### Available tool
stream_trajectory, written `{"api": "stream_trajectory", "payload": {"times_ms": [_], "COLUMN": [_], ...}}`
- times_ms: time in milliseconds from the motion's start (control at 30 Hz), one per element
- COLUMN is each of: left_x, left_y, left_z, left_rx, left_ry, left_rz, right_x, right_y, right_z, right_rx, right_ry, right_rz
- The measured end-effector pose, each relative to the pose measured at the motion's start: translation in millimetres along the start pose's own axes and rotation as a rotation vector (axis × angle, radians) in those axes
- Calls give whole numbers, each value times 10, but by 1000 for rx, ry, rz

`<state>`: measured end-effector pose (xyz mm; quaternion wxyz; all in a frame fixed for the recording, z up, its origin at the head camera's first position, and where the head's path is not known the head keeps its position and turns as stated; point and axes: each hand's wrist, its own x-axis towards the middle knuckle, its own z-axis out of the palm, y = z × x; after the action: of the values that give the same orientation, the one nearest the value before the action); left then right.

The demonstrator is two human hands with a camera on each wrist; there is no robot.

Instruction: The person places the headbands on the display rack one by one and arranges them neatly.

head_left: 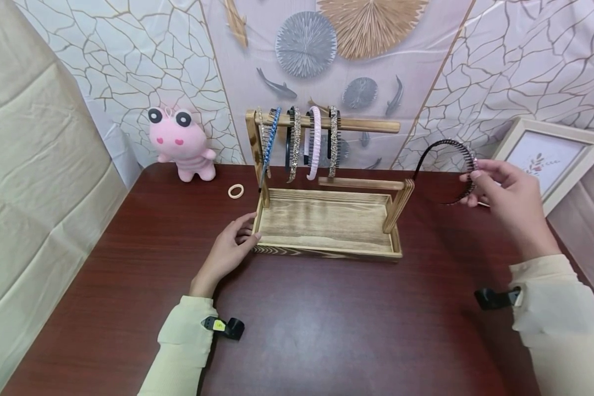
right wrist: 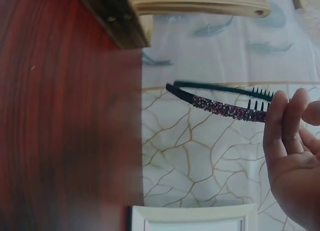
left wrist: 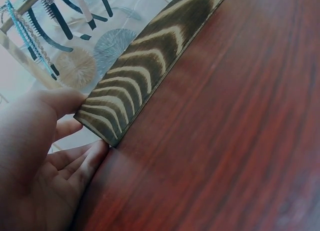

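Note:
My right hand [head_left: 507, 190] pinches a black toothed headband [head_left: 447, 142] by its side, in the air right of the wooden stand [head_left: 326, 254]. Dark red and silver glitter covers the headband's outer face in the right wrist view. At the stand's left front corner, my left hand [head_left: 230, 245] grips the tray end, thumb on one side and fingers on the other. Over the stand's upper bar [head_left: 368, 125] hang several headbands, among them a blue braided one [head_left: 272, 135], a pink one [head_left: 315, 143] and a glittery one [head_left: 334, 140] farthest right.
A pink plush toy [head_left: 180, 140] stands at the back left of the table [head_left: 297, 324]. Near the stand's left end lies a small pale ring [head_left: 235, 191]. A white picture frame [head_left: 556, 157] leans at the back right. The stand's lower bar [head_left: 361, 183] crosses behind the tray.

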<state>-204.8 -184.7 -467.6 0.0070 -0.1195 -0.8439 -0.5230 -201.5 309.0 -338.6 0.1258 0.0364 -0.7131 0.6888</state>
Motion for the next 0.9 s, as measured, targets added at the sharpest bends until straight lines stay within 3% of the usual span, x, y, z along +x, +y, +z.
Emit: {"api": "stream_trajectory", "payload": {"times_ms": [333,467,900], "left_x": [6,5,3], "left_y": [-13,-23,0], "left_z": [7,8,1], "left_rx": [-25,-37,-19], "left_ry": [5,7,-1], "left_rz": [2,2,-3], "right_x": [41,66,143], "right_y": [-142,-189,-377], "right_z": [91,139,526], "right_rx": [211,244,410], "right_ry": [-17,1,-8], "right_rz": [23,26,-139]}}
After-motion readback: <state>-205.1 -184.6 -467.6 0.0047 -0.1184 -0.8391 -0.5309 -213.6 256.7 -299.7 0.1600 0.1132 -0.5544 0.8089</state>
